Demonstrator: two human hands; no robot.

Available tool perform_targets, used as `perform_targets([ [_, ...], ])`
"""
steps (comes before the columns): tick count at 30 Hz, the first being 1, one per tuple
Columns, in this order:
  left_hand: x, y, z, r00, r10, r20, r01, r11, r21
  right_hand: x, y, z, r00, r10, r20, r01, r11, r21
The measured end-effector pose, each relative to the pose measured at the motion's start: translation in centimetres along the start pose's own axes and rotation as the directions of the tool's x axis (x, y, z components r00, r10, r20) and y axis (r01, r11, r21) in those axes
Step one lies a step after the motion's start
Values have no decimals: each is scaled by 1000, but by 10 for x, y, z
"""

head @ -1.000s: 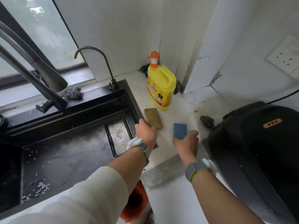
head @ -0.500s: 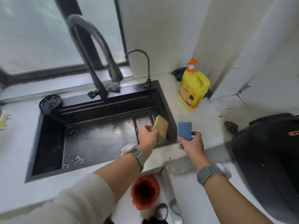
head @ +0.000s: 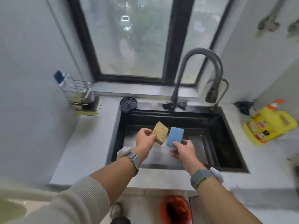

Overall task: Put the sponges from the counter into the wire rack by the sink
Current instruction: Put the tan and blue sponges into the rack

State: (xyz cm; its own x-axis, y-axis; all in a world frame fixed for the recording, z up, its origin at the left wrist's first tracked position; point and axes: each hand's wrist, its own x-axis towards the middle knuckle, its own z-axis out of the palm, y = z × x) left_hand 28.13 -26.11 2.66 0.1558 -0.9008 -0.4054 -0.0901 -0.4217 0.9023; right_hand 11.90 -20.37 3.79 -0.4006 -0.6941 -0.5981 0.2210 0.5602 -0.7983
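My left hand [head: 145,141] grips a tan sponge [head: 160,132] by its lower left edge, held tilted above the black sink [head: 226,143]. Right beside it, my right hand [head: 183,150] pinches a blue sponge [head: 175,138] from below. The two sponges nearly touch. The wire rack [head: 77,91] stands on the counter at the far left against the wall, holding several yellow-green and dark sponges, with a blue item clipped at its top. Both hands are well to the right of the rack.
A tall grey faucet [head: 194,75] arches over the sink's back edge, with a smaller tap behind it. A yellow detergent bottle [head: 269,125] stands on the right counter. A round black drain cover [head: 128,102] sits at the sink's back left. An orange bin [head: 175,209] is on the floor.
Both hands lifted the sponges off the right counter and carried them left over the sink. The view swung left, bringing the wire rack into sight.
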Motion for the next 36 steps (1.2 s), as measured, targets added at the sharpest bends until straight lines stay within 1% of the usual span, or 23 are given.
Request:
perform_targets([
  [2,27,6,-56,1000,6,-26,-6,1000,-17,-7,-5,61,999,-31,18,31,999,-31],
  [6,58,17,-126,999,5,-49,-6,1000,-18,-17,-18,142,997,-59,50,61,997,-42],
  [9,81,37,-179,995,25,-100,-30,998,-52,-25,-33,201,992,-74,98,81,995,-61],
  [13,105,63,-225,988,66,-141,-85,988,-130,-27,-60,255,985,-111,131,126,986,-107],
  [18,122,94,-261,974,120,-194,-152,975,-162,-32,-90,301,964,-185,190,215,965,-150],
  [21,135,113,-277,955,152,-256,-189,974,-128,-30,-105,327,950,-223,218,261,951,-167],
  [26,150,131,-295,897,184,-402,-219,975,-43,-17,-114,358,933,-247,261,298,938,-177],
  [30,160,141,-311,855,160,-494,-212,976,-52,-10,-123,381,917,-256,307,322,928,-186],
  [33,168,142,-317,842,136,-521,-198,978,-64,-6,-128,396,908,-259,330,342,912,-225],
  [36,178,140,-318,828,96,-552,-190,975,-117,2,-131,409,910,-255,326,347,899,-268],
])
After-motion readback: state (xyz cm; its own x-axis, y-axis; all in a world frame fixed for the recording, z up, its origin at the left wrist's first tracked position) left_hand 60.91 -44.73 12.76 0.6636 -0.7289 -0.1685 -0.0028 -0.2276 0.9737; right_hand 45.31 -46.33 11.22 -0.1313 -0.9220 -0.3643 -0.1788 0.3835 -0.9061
